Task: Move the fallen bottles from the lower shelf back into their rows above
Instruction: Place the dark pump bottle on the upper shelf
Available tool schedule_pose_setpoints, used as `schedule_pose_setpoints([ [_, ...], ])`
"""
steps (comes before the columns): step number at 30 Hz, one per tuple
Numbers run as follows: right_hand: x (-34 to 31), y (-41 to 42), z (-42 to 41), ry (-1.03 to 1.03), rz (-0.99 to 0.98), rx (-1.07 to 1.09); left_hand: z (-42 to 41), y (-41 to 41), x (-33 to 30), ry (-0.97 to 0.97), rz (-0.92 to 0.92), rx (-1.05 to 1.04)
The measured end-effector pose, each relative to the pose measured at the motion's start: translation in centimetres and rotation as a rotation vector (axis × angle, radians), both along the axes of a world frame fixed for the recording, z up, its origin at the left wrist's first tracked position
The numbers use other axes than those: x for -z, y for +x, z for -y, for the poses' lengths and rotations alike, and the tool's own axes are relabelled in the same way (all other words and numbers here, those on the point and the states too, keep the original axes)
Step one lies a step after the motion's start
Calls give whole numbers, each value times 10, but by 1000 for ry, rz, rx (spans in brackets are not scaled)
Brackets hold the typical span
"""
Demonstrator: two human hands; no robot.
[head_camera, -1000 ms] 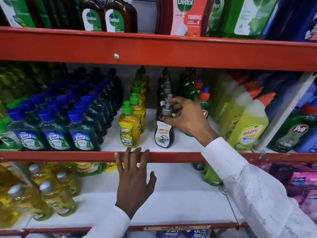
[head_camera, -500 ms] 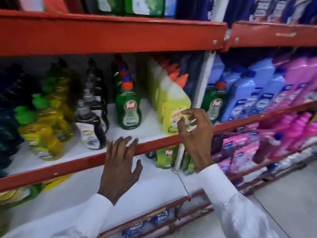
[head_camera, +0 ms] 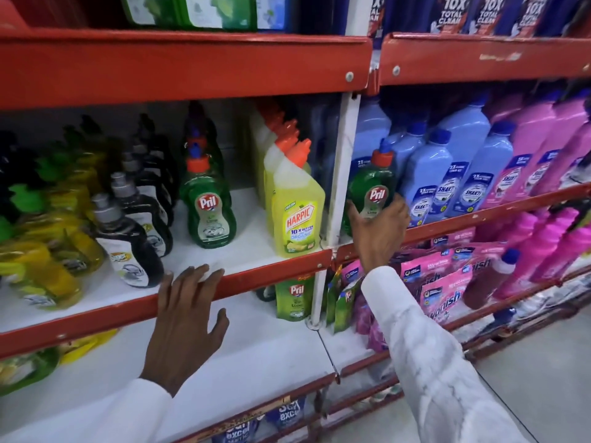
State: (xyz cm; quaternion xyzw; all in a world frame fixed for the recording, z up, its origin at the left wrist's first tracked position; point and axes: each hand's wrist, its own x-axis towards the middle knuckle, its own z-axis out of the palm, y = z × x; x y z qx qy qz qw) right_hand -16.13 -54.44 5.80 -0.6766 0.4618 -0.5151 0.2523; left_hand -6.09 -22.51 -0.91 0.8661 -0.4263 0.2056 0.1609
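Pril bottle (head_camera: pixel 372 190) gripped upright by right hand (head_camera: pixel 380 228)

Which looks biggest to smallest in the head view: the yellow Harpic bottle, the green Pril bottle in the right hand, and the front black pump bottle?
1. Yellow Harpic bottle, clearly largest.
2. Black pump bottle and green Pril bottle in the right hand: too alike to rank.

- Middle shelf (head_camera: pixel 96 292), white board with a red front lip: I note rows of yellow bottles (head_camera: pixel 54 270), black bottles (head_camera: pixel 134 251), green Pril bottles (head_camera: pixel 209 212) and Harpic bottles (head_camera: pixel 295 215), all upright.
- Adjoining shelf (head_camera: pixel 499 215), to my right of the white post (head_camera: pixel 340 174): one green bottle (head_camera: pixel 371 187) at its left end, then blue bottles (head_camera: pixel 447 174) and pink bottles (head_camera: pixel 537 148).
- Lower shelf (head_camera: pixel 256 350): largely bare board; a green pouch (head_camera: pixel 292 298) stands at the back, with green and yellow packs at the far left, blurred.
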Motion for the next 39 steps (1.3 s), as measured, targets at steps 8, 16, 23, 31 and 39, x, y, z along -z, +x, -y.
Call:
schedule_pose_setpoints([
  [8,-2,-8,-6,-48,113,2,-7,1,-1,24,-21,19],
  [16,-47,-39,-82,-179,357,-39,-20,7,-2,34,-46,60],
  [23,-60,-6,-182,-153,206,-355,-47,11,-6,-42,-66,82],
  [31,-24,77,-207,-81,-67,-478,-68,17,-6,-10,-92,118],
  [39,-2,91,-202,-27,-89,-524,-62,12,-6,-115,-112,94],
])
